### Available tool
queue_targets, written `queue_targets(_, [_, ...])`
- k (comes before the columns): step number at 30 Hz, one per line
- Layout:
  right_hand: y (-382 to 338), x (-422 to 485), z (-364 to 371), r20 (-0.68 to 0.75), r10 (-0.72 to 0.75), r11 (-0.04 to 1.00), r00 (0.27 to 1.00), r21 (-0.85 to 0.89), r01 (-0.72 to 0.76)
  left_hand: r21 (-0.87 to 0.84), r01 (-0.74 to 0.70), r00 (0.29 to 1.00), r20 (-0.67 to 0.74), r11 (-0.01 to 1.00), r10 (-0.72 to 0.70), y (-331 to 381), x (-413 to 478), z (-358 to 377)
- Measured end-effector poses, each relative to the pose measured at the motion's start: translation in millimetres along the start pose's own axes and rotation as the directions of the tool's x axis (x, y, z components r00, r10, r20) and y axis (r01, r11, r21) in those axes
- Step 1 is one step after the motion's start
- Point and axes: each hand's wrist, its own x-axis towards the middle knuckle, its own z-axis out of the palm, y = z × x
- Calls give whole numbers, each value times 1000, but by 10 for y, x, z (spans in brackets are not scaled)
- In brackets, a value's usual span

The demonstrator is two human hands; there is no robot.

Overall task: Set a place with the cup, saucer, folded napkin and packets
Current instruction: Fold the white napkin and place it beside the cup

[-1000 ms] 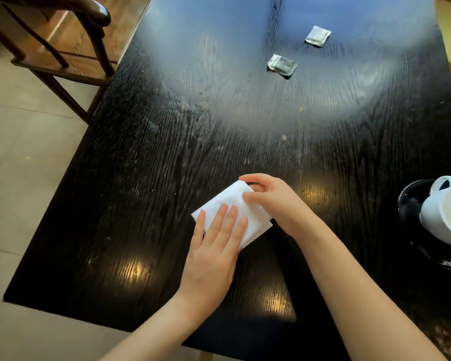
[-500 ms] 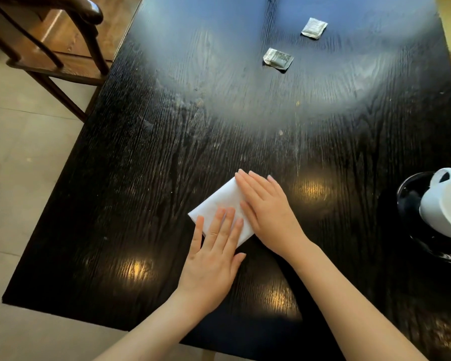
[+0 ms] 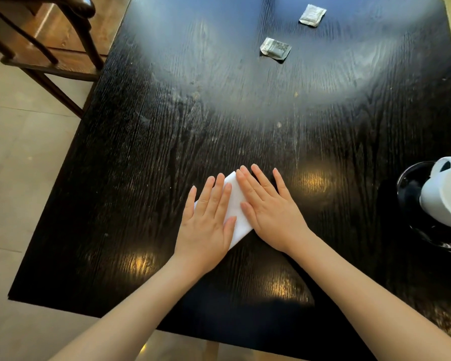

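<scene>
A white folded napkin (image 3: 237, 212) lies on the black wooden table (image 3: 167, 142) near its front edge. My left hand (image 3: 207, 222) presses flat on the napkin's left half, fingers spread. My right hand (image 3: 267, 209) lies flat on its right half, so only a strip of napkin shows between them. A white cup (image 3: 445, 196) lies tipped on a black saucer (image 3: 412, 188) at the right edge. Two small packets rest far back on the table: a grey one (image 3: 276, 49) and a paler one (image 3: 312, 15).
A dark wooden chair (image 3: 50, 37) stands off the table's far left corner, over a tiled floor (image 3: 18, 152). The table's front edge runs just below my forearms.
My right hand went from pinching the napkin's corner to lying flat on it. Both palms have slid up over the folded napkin, which now looks narrower.
</scene>
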Motion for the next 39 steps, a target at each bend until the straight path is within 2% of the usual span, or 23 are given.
queue_targets(4, [18, -10, 9, 0, -20, 1000, 1000, -11, 20, -48, -16, 1000, 4, 999, 16, -13, 23, 38])
queue_targets(9, [32, 13, -31, 55, -41, 998, 998, -39, 43, -101, -10, 995, 98, 995, 20, -18, 28, -43])
queue_targets(11, [15, 13, -61, 73, -38, 997, 997, -60, 42, -210, -4, 990, 140, 978, 34, -44, 61, -114])
queue_targets(12, [7, 14, -68, 77, -33, 997, 996, -64, 38, -314, 44, 992, 128, 948, -4, -66, 102, -153])
queue_targets(14, [3, 17, -77, 79, -25, 997, 997, -68, 30, -561, 229, 973, 120, 795, -196, -132, 256, -262])
queue_targets(15, [5, 19, -78, 80, -23, 997, 997, -72, 29, -633, 314, 948, 172, 707, -267, -176, 356, -312])
queue_targets(16, [7, 19, -78, 78, -23, 996, 997, -81, 29, -639, 367, 930, 240, 676, -277, -216, 464, -354])
queue_targets(20, [-3, 33, -61, 51, -19, 997, 998, -69, 23, -531, 358, 896, 427, 768, -122, -268, 765, -430])
queue_targets(22, [-24, 19, -34, 31, 26, 998, 999, -58, -24, -533, 330, 898, 431, 779, -86, -234, 783, -432])
queue_targets(24, [-66, -20, -19, 13, 181, 983, 983, -14, -181, -538, 305, 920, 380, 786, -97, -207, 713, -408])
queue_targets(26, [-162, -80, -39, -34, 397, 910, 917, 142, -389, -620, 296, 940, 325, 727, -105, -213, 582, -384])
queue_targets(27, [-239, -102, -61, -82, 483, 857, 872, 247, -452, -690, 309, 943, 312, 654, -117, -227, 508, -386])
queue_targets(29, [-400, -103, -112, -157, 617, 730, 771, 480, -486, -828, 353, 936, 320, 437, -149, -260, 376, -406])
queue_targets(30, [-478, -81, -141, -125, 684, 621, 719, 616, -484, -874, 363, 931, 328, 323, -160, -273, 320, -417])
queue_targets(32, [-608, 1, -235, 74, 765, 333, 639, 804, -493, -932, 336, 935, 312, 137, -169, -269, 241, -442])
queue_targets(33, [-655, 45, -291, 162, 776, 228, 610, 829, -511, -949, 309, 939, 295, 61, -178, -251, 219, -452])
queue_targets(34, [-695, 86, -334, 211, 784, 176, 584, 827, -534, -957, 289, 937, 282, 6, -205, -229, 209, -460])
queue_targets(35, [-733, 117, -365, 226, 794, 160, 565, 819, -552, -959, 284, 927, 278, -13, -251, -205, 213, -471])
queue_targets(36, [-771, 141, -385, 213, 806, 171, 553, 809, -562, -953, 303, 907, 285, 10, -309, -181, 225, -477])
queue_targets(39, [-867, 159, -408, 127, 842, 262, 524, 753, -604, -863, 446, 835, 305, 237, -458, -147, 254, -452])
